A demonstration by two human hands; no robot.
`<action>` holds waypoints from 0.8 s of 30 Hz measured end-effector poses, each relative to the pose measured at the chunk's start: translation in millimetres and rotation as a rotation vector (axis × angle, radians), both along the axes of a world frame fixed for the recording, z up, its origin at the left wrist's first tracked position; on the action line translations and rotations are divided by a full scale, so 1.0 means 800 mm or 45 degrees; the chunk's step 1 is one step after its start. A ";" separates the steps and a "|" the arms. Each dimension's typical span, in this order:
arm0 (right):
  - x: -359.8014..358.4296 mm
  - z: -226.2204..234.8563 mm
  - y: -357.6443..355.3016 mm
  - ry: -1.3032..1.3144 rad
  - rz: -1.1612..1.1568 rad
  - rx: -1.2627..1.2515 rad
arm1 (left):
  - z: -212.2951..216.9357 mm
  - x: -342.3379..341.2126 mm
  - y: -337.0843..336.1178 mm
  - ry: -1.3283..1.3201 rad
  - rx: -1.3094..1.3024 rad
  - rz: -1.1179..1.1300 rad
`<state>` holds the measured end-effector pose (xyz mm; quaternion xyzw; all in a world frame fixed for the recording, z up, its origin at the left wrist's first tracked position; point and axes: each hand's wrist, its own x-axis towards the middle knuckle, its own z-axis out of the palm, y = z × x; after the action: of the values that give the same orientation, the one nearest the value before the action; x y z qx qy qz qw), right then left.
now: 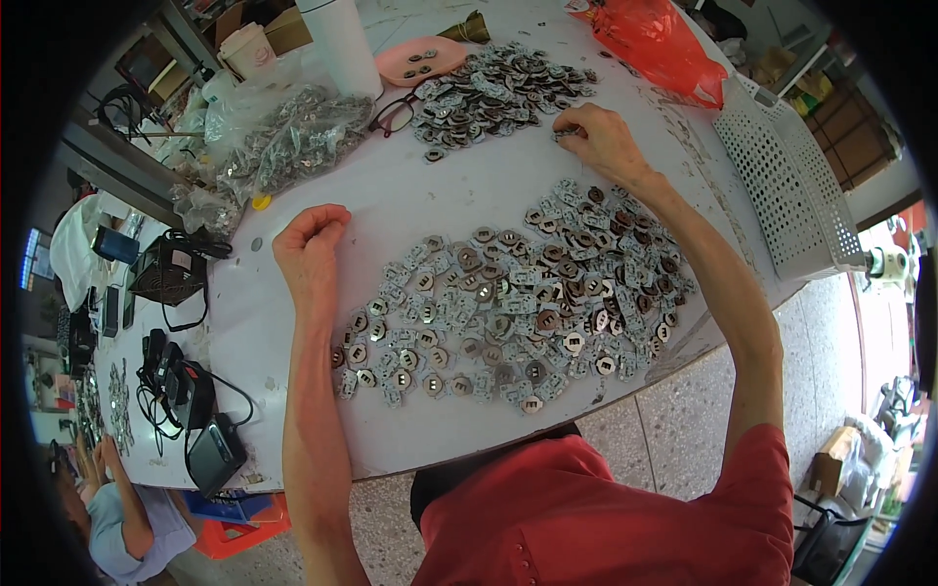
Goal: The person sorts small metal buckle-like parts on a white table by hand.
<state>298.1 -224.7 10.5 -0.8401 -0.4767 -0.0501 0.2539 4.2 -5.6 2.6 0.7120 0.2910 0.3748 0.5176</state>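
Observation:
A wide heap of small metal parts, silvery plates with round discs, spreads over the near side of the white table. Beyond it lies a second, darker pile of similar parts. My right hand is closed at the right end of the far pile, with a small metal part pinched at its fingertips. Left of the near heap, my left hand hovers over or rests on the table with its fingers curled closed. Whatever those fingers may hold is hidden.
Eyeglasses, a pink dish, a white bottle and plastic bags of parts stand at the far left. A red bag and a white perforated basket line the right. Black adapters lie left; another person sits beyond.

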 end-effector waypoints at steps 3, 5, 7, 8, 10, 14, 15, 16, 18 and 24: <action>-0.001 0.009 -0.013 0.119 0.000 0.044 | -0.001 0.003 -0.001 -0.006 -0.003 -0.022; -0.009 0.022 -0.027 0.261 0.010 0.059 | -0.001 0.004 -0.002 -0.008 -0.010 -0.023; -0.038 0.053 -0.045 0.655 0.055 0.080 | -0.002 0.002 0.000 -0.016 -0.024 -0.020; -0.058 0.067 -0.052 0.662 0.069 0.076 | -0.002 -0.001 0.002 -0.010 -0.023 -0.006; -0.088 0.087 -0.066 0.864 0.199 -0.200 | -0.003 -0.004 0.003 -0.009 0.013 0.004; -0.066 0.071 -0.052 0.642 0.327 -0.126 | 0.001 -0.009 0.002 0.005 -0.009 0.032; -0.043 0.058 -0.039 0.455 0.226 -0.030 | 0.004 -0.005 -0.001 0.018 0.008 0.026; -0.021 0.043 -0.026 0.267 0.126 0.062 | 0.003 0.000 -0.002 0.031 0.024 0.022; 0.007 0.020 0.001 0.157 -0.031 0.034 | 0.002 0.008 -0.005 0.029 0.020 0.000; 0.016 -0.007 0.043 -0.078 -0.213 -0.039 | 0.001 -0.001 -0.002 0.025 -0.005 0.027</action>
<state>310.5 -190.6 4.9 -0.8788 -0.4131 -0.0897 0.2213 3.7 -7.0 3.6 0.7115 0.3043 0.3728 0.5120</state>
